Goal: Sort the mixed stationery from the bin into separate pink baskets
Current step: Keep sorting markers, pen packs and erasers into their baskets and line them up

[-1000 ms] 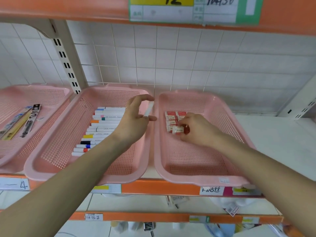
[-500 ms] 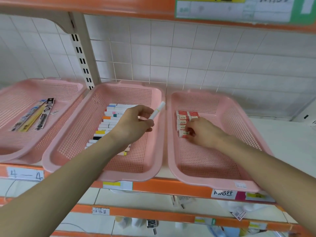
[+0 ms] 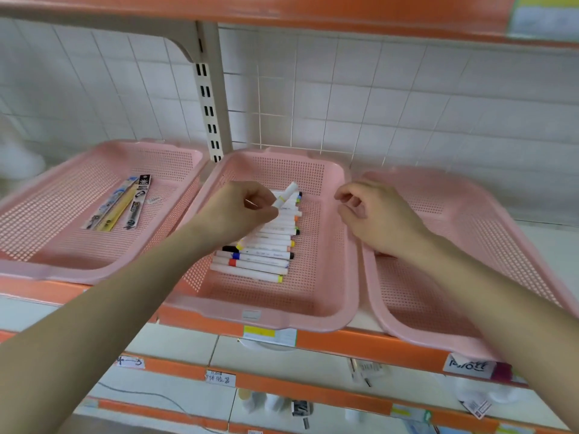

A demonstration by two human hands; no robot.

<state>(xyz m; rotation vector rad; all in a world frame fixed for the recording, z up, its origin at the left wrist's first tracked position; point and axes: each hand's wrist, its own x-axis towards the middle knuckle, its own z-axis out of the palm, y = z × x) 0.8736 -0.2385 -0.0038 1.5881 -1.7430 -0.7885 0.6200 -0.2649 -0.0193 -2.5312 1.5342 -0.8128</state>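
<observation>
White square tiles covered the wall (image 3: 438, 98) behind the cream slotted upright (image 3: 208, 98). Just right of that upright, a thin wire grid (image 3: 259, 111) stood against the tiles. Above the upright ran an orange-edged shelf (image 3: 282, 14). Below it came another orange shelf edge (image 3: 360, 343) with a yellow-and-white label (image 3: 270, 335). The light was soft and even.

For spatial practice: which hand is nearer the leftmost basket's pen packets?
Left. The left hand, holding a marker, is right of the pen packets; the right hand is farther right.
</observation>
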